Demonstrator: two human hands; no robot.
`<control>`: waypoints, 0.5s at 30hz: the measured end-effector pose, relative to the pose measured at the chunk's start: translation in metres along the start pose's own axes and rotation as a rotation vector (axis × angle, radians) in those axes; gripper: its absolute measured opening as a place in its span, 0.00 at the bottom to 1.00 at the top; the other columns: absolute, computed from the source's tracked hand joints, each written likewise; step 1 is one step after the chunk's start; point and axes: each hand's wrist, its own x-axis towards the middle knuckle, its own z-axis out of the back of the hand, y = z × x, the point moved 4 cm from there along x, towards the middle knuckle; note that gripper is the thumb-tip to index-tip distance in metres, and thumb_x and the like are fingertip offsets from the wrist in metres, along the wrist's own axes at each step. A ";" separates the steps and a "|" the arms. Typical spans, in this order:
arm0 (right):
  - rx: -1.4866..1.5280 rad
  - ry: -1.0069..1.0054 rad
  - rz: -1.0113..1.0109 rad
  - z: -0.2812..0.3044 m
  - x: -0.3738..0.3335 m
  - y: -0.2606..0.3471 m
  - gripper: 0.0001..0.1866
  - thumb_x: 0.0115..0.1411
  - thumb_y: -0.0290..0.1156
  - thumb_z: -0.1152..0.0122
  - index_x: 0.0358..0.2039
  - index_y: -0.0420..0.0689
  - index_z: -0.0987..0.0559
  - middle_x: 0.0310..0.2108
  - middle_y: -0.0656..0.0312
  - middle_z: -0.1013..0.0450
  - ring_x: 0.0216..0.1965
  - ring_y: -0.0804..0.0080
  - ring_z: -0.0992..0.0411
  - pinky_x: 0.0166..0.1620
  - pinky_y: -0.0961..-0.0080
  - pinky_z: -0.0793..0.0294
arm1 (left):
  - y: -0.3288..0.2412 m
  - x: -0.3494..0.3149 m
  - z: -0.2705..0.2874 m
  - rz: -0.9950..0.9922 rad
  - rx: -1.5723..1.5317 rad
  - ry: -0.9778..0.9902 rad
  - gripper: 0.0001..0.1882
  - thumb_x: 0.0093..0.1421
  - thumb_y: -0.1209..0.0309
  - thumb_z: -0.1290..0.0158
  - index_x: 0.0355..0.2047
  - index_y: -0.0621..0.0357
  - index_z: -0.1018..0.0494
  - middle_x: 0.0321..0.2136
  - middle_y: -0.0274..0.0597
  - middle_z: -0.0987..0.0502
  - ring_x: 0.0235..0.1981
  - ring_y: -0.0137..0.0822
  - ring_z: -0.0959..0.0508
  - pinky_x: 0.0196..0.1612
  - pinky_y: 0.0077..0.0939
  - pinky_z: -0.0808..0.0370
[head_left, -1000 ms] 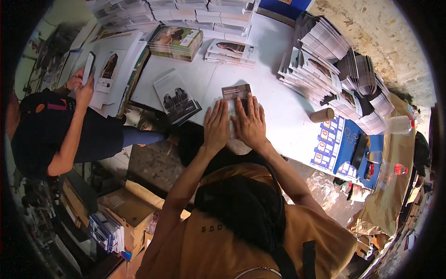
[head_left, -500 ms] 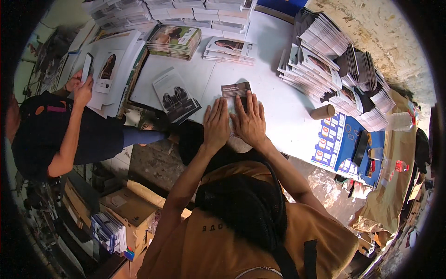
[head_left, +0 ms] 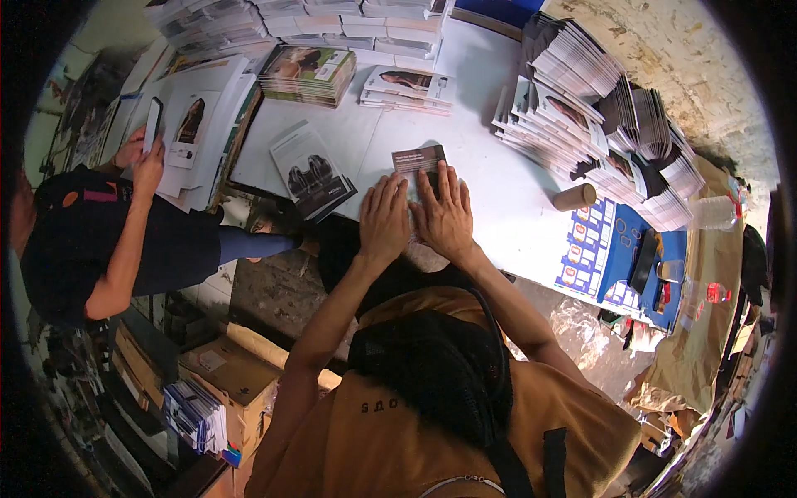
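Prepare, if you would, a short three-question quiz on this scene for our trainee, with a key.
1. True or false: the left hand and right hand lie side by side, backs up, at the dark-topped leaflet.
2. Multiple choice: where is the brown cylinder? (a) left of the hands; (b) right of the hands; (c) on the floor.
3. Fill the gap: the co-worker at the left is holding a ____.

Key: 1 true; 2 b; 3 phone.
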 end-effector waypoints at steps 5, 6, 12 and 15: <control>-0.003 -0.018 0.001 0.002 0.001 0.001 0.34 0.68 0.47 0.49 0.70 0.46 0.38 0.73 0.39 0.53 0.73 0.40 0.52 0.69 0.41 0.50 | 0.003 0.001 0.001 -0.021 -0.039 -0.001 0.21 0.71 0.68 0.56 0.62 0.62 0.32 0.65 0.50 0.34 0.67 0.50 0.36 0.68 0.49 0.42; -0.002 -0.019 0.002 0.002 0.001 0.001 0.34 0.68 0.47 0.49 0.70 0.46 0.38 0.73 0.38 0.53 0.73 0.39 0.52 0.69 0.41 0.50 | 0.003 0.001 0.001 -0.021 -0.040 0.000 0.21 0.71 0.68 0.56 0.62 0.62 0.32 0.65 0.50 0.34 0.67 0.50 0.36 0.68 0.49 0.42; 0.002 -0.018 0.001 0.001 0.000 -0.001 0.34 0.68 0.47 0.49 0.71 0.46 0.39 0.73 0.38 0.53 0.73 0.39 0.52 0.69 0.40 0.51 | -0.001 0.003 0.003 -0.021 -0.034 0.002 0.22 0.70 0.68 0.55 0.61 0.62 0.32 0.65 0.50 0.35 0.67 0.50 0.37 0.69 0.49 0.42; 0.008 -0.018 0.012 0.003 0.000 -0.003 0.34 0.68 0.46 0.48 0.70 0.45 0.39 0.73 0.38 0.52 0.72 0.38 0.51 0.69 0.41 0.50 | -0.005 0.003 0.002 -0.025 0.003 0.026 0.22 0.69 0.69 0.53 0.61 0.62 0.32 0.64 0.50 0.34 0.67 0.49 0.37 0.69 0.49 0.42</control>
